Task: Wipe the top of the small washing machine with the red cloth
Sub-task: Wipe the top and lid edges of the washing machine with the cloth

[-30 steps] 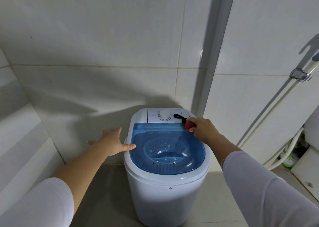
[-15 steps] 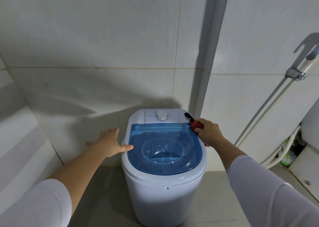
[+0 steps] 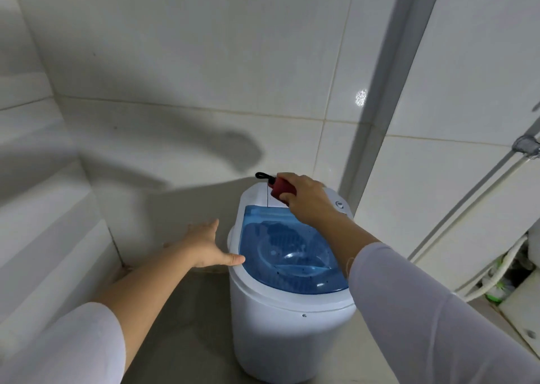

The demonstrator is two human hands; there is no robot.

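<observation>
I see my right hand (image 3: 306, 199) bunched tight around the red cloth (image 3: 282, 191) at the far edge of the small washing machine (image 3: 280, 339), over its white control panel; a black loop (image 3: 263, 175) and a thin thread hang from the cloth. My forearm crosses the blue see-through lid (image 3: 292, 255) and covers part of the panel. My left hand (image 3: 204, 246) is spread flat, thumb touching the machine's left rim. White tiled walls (image 3: 175, 62) close in behind and to the left; a hose (image 3: 482, 185) runs down the right wall above the grey floor (image 3: 181, 325).
</observation>
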